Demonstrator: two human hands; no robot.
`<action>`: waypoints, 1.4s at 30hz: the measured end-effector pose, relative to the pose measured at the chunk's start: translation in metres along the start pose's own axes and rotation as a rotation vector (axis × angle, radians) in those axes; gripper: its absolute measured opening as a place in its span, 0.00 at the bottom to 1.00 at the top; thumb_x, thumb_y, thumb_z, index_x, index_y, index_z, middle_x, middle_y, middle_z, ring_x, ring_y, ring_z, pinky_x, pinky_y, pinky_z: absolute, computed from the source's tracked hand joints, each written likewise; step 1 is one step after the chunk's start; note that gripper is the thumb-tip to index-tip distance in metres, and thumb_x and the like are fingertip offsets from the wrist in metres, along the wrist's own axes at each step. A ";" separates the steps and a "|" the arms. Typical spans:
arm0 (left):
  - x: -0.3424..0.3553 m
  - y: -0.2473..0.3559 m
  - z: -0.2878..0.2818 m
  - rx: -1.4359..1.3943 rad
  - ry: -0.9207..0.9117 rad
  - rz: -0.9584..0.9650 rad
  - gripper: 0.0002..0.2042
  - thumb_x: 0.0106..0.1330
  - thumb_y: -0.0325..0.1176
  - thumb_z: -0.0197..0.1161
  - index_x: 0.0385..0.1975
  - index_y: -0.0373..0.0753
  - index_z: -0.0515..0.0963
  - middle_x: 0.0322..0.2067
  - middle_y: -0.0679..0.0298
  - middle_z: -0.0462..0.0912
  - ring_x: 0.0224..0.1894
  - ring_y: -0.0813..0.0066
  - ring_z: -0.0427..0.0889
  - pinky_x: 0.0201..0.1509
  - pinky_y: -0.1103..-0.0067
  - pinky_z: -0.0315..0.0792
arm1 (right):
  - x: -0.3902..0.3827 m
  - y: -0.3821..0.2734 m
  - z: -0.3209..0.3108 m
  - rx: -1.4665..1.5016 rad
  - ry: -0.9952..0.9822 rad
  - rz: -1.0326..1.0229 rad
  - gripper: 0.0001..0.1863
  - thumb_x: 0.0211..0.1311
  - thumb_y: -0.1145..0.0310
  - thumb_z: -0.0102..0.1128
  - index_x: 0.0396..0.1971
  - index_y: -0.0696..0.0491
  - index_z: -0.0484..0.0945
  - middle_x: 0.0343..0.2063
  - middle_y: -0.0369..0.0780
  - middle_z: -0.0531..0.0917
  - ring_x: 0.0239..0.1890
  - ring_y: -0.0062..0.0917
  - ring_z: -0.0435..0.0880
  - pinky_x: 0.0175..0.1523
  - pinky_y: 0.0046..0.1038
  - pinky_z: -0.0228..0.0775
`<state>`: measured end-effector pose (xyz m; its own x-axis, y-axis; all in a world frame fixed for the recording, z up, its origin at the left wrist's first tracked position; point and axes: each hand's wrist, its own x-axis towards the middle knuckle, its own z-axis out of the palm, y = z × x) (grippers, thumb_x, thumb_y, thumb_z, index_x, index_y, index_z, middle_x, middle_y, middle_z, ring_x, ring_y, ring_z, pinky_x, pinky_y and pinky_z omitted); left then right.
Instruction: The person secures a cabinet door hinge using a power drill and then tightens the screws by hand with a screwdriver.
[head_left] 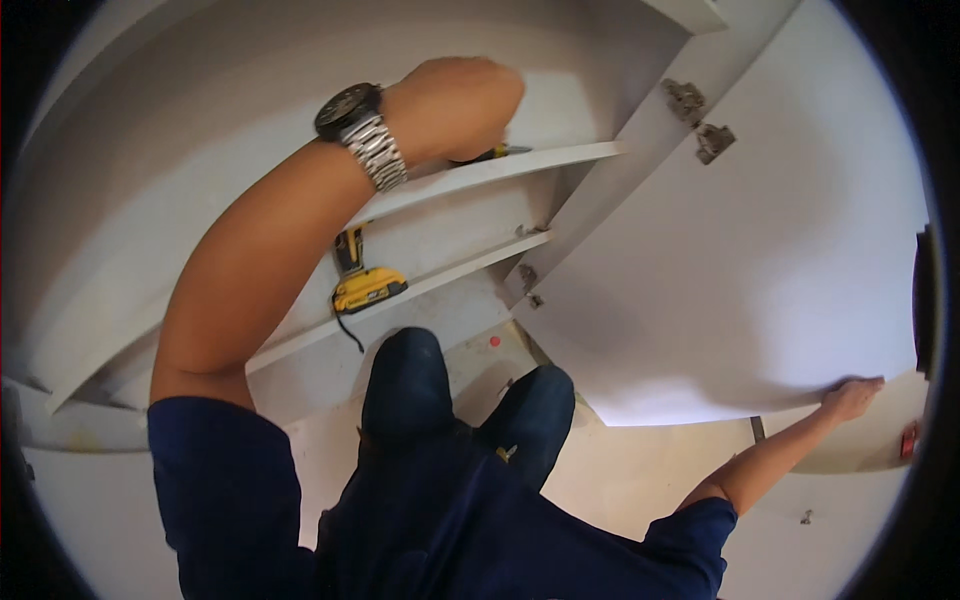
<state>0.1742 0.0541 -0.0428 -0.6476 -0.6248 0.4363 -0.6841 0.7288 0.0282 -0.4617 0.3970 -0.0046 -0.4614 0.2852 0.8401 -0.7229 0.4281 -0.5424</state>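
Observation:
My left hand point(455, 105), with a metal-banded watch point(365, 135) on its wrist, is closed at the front edge of the upper shelf point(470, 178). From under its fingers juts a screwdriver point(490, 154) with a black and yellow handle and a thin metal shaft; the hand hides most of the grip. At the right, my right hand point(853, 398) grips the edge of the open white cabinet door point(740, 290). On the shelf below stands a yellow and black cordless drill point(368, 287), partly hidden by the upper shelf, a dark strap hanging from it.
Metal hinges point(700, 122) join the door to the cabinet's side panel point(640, 160), with a lower hinge point(530, 287) near the bottom. A small red cap point(495, 342) lies on the floor between my knees and the cabinet. A red object point(909, 440) is at the far right.

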 end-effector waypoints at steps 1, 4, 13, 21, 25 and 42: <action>-0.013 0.009 -0.014 -0.067 0.000 0.015 0.07 0.59 0.30 0.61 0.30 0.31 0.79 0.28 0.46 0.81 0.32 0.49 0.82 0.37 0.62 0.74 | -0.005 0.002 0.002 0.005 -0.028 0.002 0.36 0.73 0.43 0.36 0.55 0.63 0.74 0.52 0.51 0.79 0.52 0.40 0.76 0.60 0.36 0.64; -0.072 0.049 -0.027 -0.354 -0.185 0.019 0.11 0.62 0.36 0.64 0.35 0.34 0.78 0.30 0.49 0.81 0.30 0.52 0.80 0.35 0.64 0.72 | -0.035 -0.050 -0.023 0.001 -0.123 0.145 0.38 0.73 0.41 0.26 0.60 0.59 0.70 0.49 0.49 0.80 0.47 0.42 0.78 0.55 0.38 0.69; -0.223 -0.028 0.143 -0.356 0.203 -0.770 0.20 0.65 0.44 0.61 0.43 0.29 0.78 0.40 0.48 0.81 0.39 0.53 0.80 0.44 0.66 0.74 | -0.017 -0.027 0.003 -0.053 -0.024 0.056 0.36 0.72 0.44 0.38 0.52 0.67 0.73 0.50 0.55 0.79 0.53 0.40 0.77 0.59 0.35 0.65; -0.196 -0.068 0.163 -1.023 0.084 -1.150 0.13 0.66 0.41 0.63 0.39 0.37 0.80 0.24 0.70 0.76 0.20 0.86 0.65 0.23 0.85 0.63 | -0.036 -0.061 -0.019 0.295 -0.026 0.109 0.34 0.73 0.47 0.40 0.58 0.66 0.70 0.59 0.50 0.74 0.60 0.36 0.72 0.64 0.32 0.62; -0.187 -0.075 0.189 -1.280 0.233 -1.154 0.12 0.64 0.37 0.66 0.41 0.37 0.79 0.27 0.66 0.79 0.22 0.78 0.73 0.30 0.79 0.74 | -0.031 -0.059 -0.020 0.400 -0.053 0.162 0.34 0.73 0.48 0.41 0.60 0.66 0.68 0.60 0.49 0.73 0.62 0.36 0.71 0.66 0.30 0.60; -0.245 0.038 0.143 -1.951 0.085 -0.920 0.11 0.59 0.28 0.62 0.41 0.33 0.76 0.32 0.59 0.81 0.29 0.72 0.81 0.33 0.76 0.77 | -0.040 -0.085 -0.026 0.376 -0.074 0.216 0.34 0.74 0.47 0.39 0.60 0.66 0.67 0.62 0.50 0.71 0.65 0.36 0.68 0.68 0.31 0.58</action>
<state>0.2584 0.1949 -0.2768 -0.3727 -0.9041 -0.2089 0.4449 -0.3717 0.8148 -0.3684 0.3714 0.0073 -0.6486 0.2658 0.7132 -0.7362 0.0190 -0.6765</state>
